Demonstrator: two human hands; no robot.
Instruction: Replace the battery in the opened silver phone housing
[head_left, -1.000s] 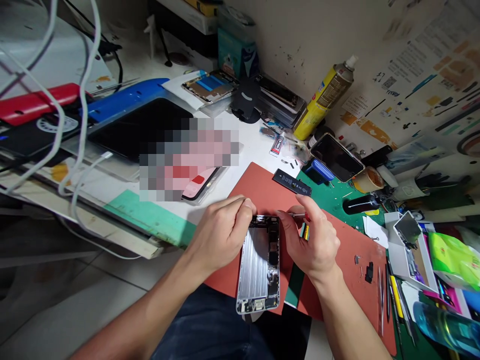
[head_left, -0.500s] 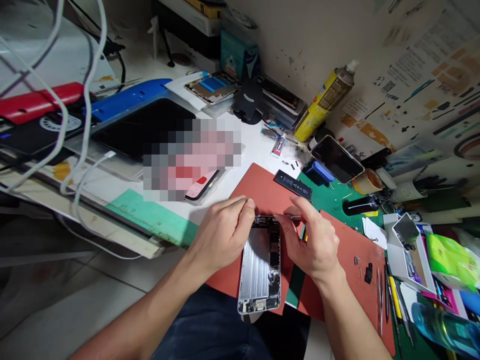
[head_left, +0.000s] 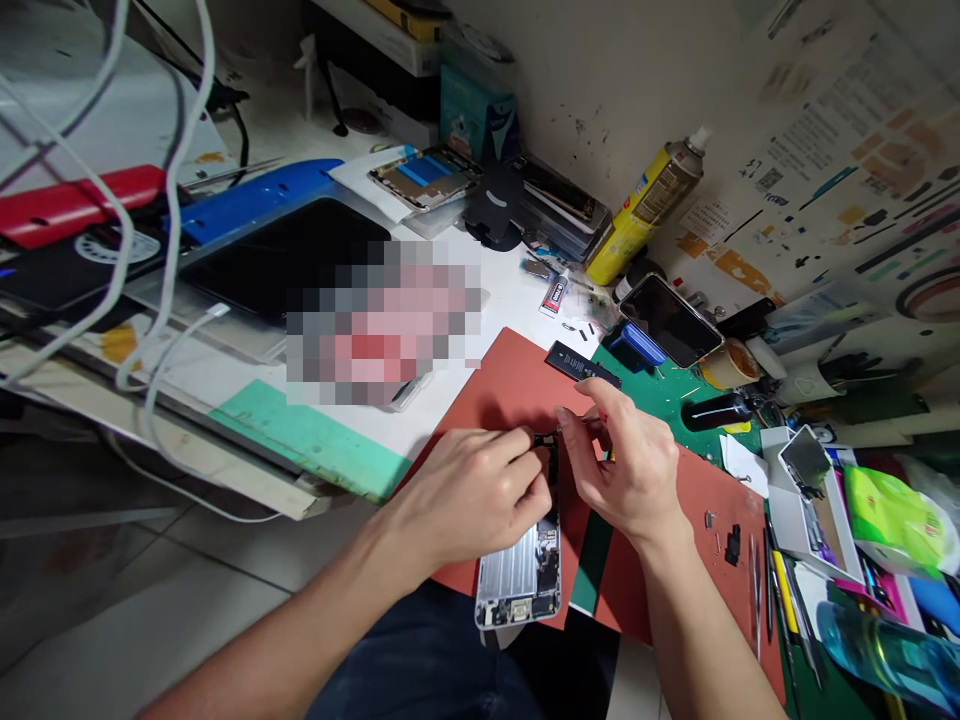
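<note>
An opened phone housing [head_left: 508, 575], silver inside with circuit parts along its right side, lies on the red-brown mat [head_left: 504, 375] at the table's front edge. My left hand [head_left: 480, 490] reaches across its upper part, fingers curled and pinched together near the top edge. Whatever those fingertips hold, if anything, is hidden. Just right of the housing's top, my right hand [head_left: 630, 465] is closed with thumb and forefinger around a slim tool with a red part [head_left: 598, 413], mostly covered by the fingers. Beyond the hands lies a black phone battery [head_left: 581, 362].
On the right stand a white box [head_left: 814, 510], pens and tweezers [head_left: 787, 590], and a blue bottle [head_left: 885, 655]. Small parts [head_left: 733, 543] lie on the mat. A spray can [head_left: 649, 205] leans by the wall. White cables [head_left: 176, 200] hang at left.
My left hand has moved right and over the housing's upper part, covering much of it. My right hand has risen slightly, staying near the housing's top right corner.
</note>
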